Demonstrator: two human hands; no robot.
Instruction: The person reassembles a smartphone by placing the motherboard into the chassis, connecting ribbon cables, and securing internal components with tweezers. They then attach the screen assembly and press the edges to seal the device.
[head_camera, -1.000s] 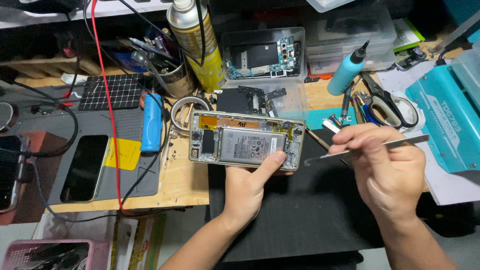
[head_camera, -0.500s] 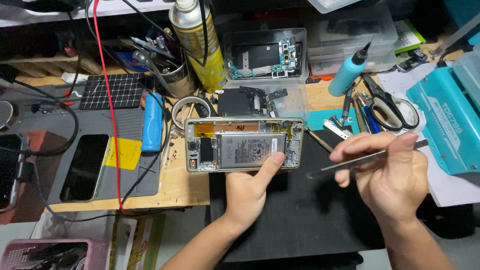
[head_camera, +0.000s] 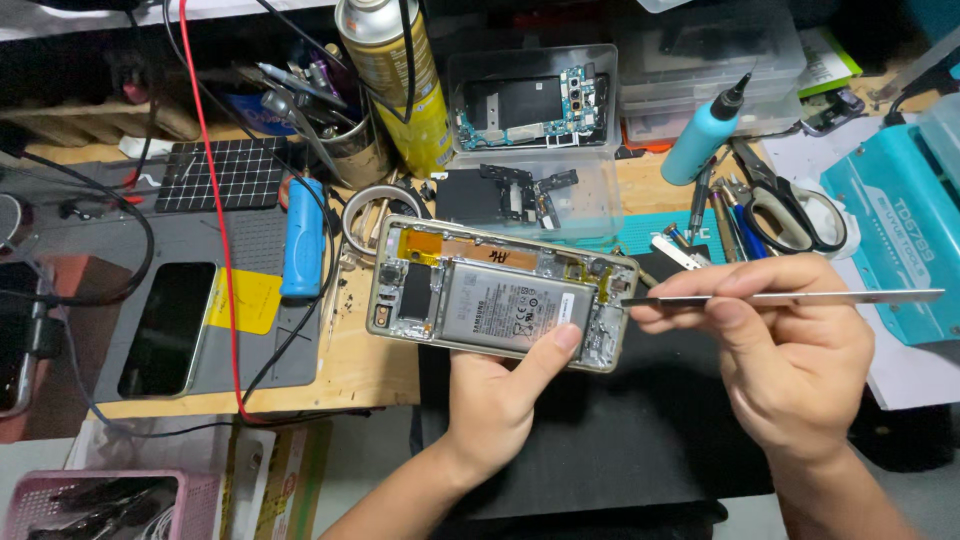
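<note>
My left hand (head_camera: 500, 400) holds an opened phone (head_camera: 500, 293) from below, back cover off, with the grey battery and circuit parts showing and my thumb resting on the battery's lower right corner. In my right hand (head_camera: 790, 350) I pinch a thin flat metal pry tool (head_camera: 800, 297), held level. Its tip touches the phone's right edge.
A black mat (head_camera: 640, 430) lies under my hands. Behind are a yellow spray can (head_camera: 395, 85), clear plastic boxes (head_camera: 530, 100) with phone parts, a teal bottle (head_camera: 700, 135), scissors (head_camera: 790, 210), a teal machine (head_camera: 900, 230) at right. A grey mat (head_camera: 130, 240) with another phone (head_camera: 165, 330) lies left.
My right hand has swung the metal tool down and left until its tip meets the phone's right edge. The phone has tilted slightly in my left hand.
</note>
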